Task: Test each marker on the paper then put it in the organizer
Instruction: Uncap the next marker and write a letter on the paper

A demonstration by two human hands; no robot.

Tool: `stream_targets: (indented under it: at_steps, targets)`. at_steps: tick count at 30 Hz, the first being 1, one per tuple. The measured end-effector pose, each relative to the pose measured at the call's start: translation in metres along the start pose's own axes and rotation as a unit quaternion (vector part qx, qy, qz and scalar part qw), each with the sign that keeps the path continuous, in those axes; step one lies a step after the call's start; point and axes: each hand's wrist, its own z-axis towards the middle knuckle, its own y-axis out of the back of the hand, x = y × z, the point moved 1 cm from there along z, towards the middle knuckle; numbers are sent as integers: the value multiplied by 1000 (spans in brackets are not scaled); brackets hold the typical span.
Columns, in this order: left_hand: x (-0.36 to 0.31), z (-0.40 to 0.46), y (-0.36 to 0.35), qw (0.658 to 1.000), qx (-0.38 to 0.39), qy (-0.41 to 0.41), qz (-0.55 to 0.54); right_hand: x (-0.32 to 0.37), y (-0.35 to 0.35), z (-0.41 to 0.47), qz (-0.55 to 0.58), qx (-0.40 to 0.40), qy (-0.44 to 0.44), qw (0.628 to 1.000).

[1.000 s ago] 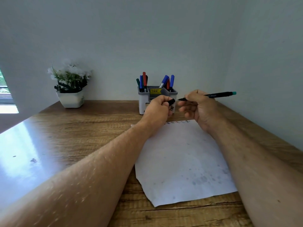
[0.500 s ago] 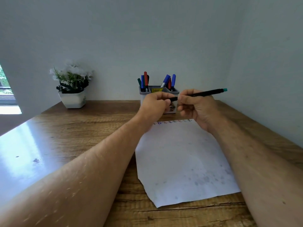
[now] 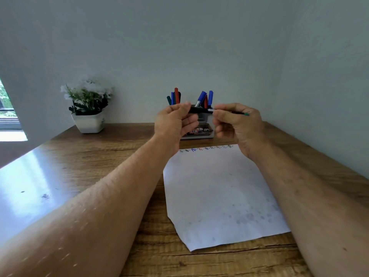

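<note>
Single head view, wide-angle, looking forward-down across table [image 3: 103,156] toward wall, hands close.

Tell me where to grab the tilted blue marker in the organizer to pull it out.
Pinch the blue marker by its blue cap, coming from above. It leans left, cap up, clear above the organizer; its lower barrel sits behind the left hand and the held marker.

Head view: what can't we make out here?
- Organizer: front mostly hidden behind both hands; label text partly covered.
- Marker: tip and cap join blurred between left hand and right hand; capped or not unclear.
- Paper scribbles along top edge: too small to read.
</note>
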Motion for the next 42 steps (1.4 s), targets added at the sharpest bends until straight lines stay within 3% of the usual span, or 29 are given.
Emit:
stream_targets:
  at_steps: [2, 5, 7, 20, 23, 27, 32, 38, 42]
  targets:
    - [1, 1, 2, 1000, -12, -2, 5, -1, -1, -1, -91, -17, 70, 993]
    - [0, 3, 3, 1000, -16, 8, 4, -2, -3, -3, -230, -45, 218, 947]
    - [-1, 4, 3, 1000, -12, 14, 6, -3, -4, -5, -251, -48, 247, 934]
    - [1, 1, -5, 999, 2, 6, -44, -10, -8, -2, -198, -43, 175, 963]
    - [9, -9, -18, 998, 59, -9, 8, -14, -13, -3, -244, -1, 173, 954]
    - [3, -11, -30, 996, 22, -82, 22, -12, -11, -5, -273, 0, 229, 934]
    - [-6, -13, -27, 996, 6, -88, 12, -13, -12, -2, -311, -9, 257, 915]
    - [-3, -7, -24, 984, 42, -136, 105, -17, -10, 3, -362, -16, 183, 914]
    - [-1, -3, -22, 950, 44, -206, 231, -20, -10, 5, -397, 8, 137, 907]
